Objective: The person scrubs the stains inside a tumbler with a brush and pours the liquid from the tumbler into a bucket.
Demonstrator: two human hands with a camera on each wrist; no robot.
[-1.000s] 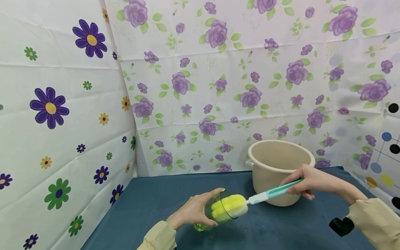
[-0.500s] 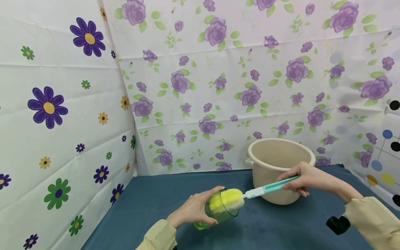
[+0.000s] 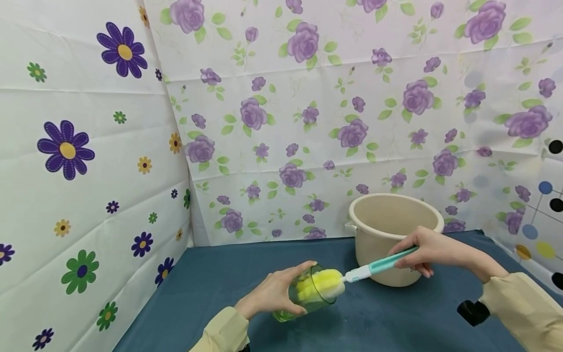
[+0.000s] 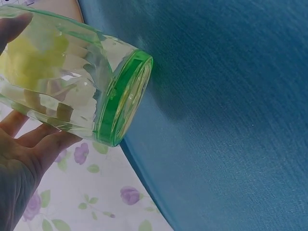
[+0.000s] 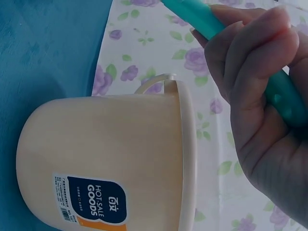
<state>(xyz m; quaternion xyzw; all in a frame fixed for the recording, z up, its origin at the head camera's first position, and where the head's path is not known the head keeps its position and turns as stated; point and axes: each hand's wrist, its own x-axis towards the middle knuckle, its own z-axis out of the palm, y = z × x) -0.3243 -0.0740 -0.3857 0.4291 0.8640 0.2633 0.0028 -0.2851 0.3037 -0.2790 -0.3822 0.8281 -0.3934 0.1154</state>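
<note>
My left hand (image 3: 274,292) grips a clear green-tinted glass (image 3: 317,304), tilted with its mouth toward the right. In the left wrist view the thick green base of the glass (image 4: 122,96) faces away from the palm, with water drops on its wall. My right hand (image 3: 433,250) holds the teal and white handle of a sponge bottle brush (image 3: 382,264). Its yellow and white sponge head sits partly inside the glass, the rear end sticking out past the rim. Curled fingers wrap the teal handle (image 5: 288,98) in the right wrist view.
A beige bucket (image 3: 369,244) stands on the blue cloth-covered table (image 3: 220,278), behind and beneath my right hand. Its label (image 5: 98,199) shows in the right wrist view. Flower-patterned sheets (image 3: 264,161) hang behind and to the left.
The brush came slightly left, deeper into the glass, over the second; its head rose, then dipped a little. My left hand has kept the glass nearly still.
</note>
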